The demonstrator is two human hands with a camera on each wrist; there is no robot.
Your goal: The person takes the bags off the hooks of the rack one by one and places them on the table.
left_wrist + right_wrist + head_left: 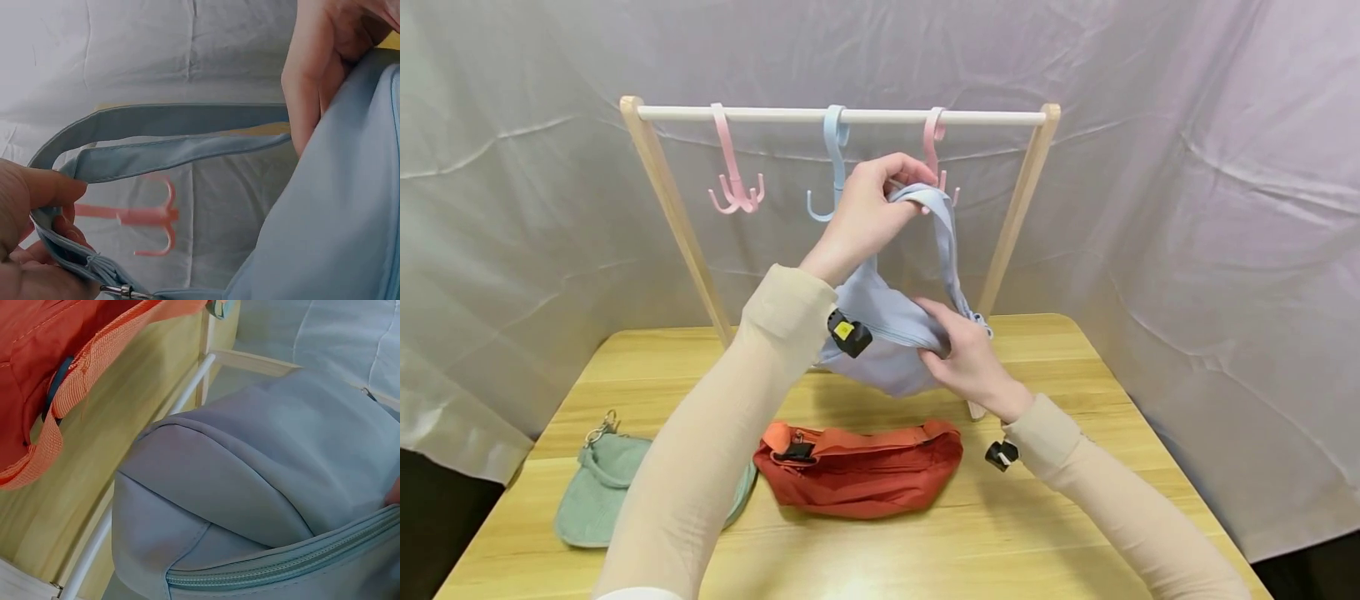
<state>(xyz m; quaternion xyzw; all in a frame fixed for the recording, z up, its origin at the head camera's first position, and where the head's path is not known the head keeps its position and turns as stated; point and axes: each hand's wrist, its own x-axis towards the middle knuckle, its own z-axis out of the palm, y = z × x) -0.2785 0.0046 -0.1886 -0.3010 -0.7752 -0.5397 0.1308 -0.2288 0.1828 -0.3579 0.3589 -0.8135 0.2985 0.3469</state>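
Observation:
A light blue bag (883, 312) hangs in the air in front of the rack. My left hand (871, 208) pinches its strap (950, 250) up near the right pink hook (932, 137); in the left wrist view the strap loops over the fingers. Lower down, my right hand (972, 360) grips the right end of the bag's body, thumb on the near side. The right wrist view is mostly filled by the bag's fabric and a closed zipper (281, 569). My left hand partly covers the pink hook's prongs in the head view.
The rack's white rod (887, 116) also carries a blue hook (833, 150) and another pink hook (735, 179). Below on the wooden table (850, 558) lie a red bag (865, 479) and a green bag (591, 500), the latter partly behind my left sleeve. Grey curtains surround the table.

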